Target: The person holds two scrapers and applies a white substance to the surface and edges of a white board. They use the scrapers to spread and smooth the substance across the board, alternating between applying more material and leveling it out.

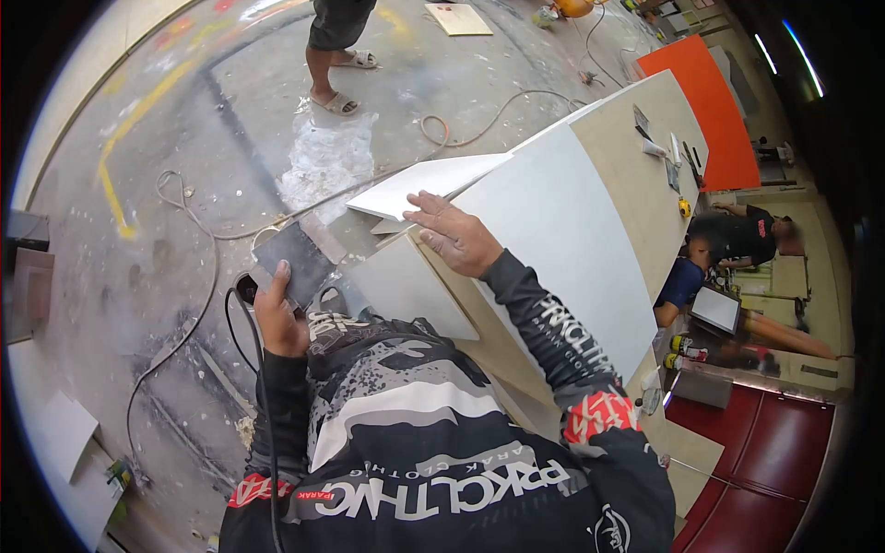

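Observation:
My left hand (277, 318) is shut on a dark grey flat plate (297, 258), held out over the floor. A black cable (261, 415) runs down along that arm. My right hand (452, 238) lies flat, fingers spread, on the near corner of a large white panel (553, 230) that rests on a long wooden bench (636, 175). A smaller white sheet (429, 182) sticks out just beyond the fingertips. Another white board (406, 290) leans below the hand. My patterned black-and-white jersey fills the bottom of the view.
A person in sandals (336, 64) stands on the dusty concrete floor. Cables (184, 276) loop across it. Two people (728, 249) sit low at the right of the bench. An orange panel (710, 101), small tools on the bench's far end (668, 152) and red panels (765, 452) are nearby.

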A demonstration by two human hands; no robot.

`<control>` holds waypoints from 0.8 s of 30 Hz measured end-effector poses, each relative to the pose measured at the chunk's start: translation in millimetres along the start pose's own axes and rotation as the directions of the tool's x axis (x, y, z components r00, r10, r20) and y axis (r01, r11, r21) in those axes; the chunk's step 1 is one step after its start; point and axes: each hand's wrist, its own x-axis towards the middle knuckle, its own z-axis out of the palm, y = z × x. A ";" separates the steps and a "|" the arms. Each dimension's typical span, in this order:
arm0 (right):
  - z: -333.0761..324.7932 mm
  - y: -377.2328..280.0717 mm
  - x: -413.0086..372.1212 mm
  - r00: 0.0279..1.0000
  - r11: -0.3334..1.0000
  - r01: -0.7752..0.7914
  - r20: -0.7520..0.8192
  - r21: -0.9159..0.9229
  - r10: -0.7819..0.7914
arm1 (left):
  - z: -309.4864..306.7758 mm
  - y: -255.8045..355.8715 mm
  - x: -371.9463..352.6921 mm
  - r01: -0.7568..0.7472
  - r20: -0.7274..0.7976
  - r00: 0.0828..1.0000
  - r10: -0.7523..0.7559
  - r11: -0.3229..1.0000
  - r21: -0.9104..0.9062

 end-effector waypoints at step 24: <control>-6.6 -42.7 39.5 0.948 0.874 -0.291 -0.240 -0.389 0.209 | -26.8 22.9 83.5 0.176 0.047 0.982 -0.182 0.978 0.112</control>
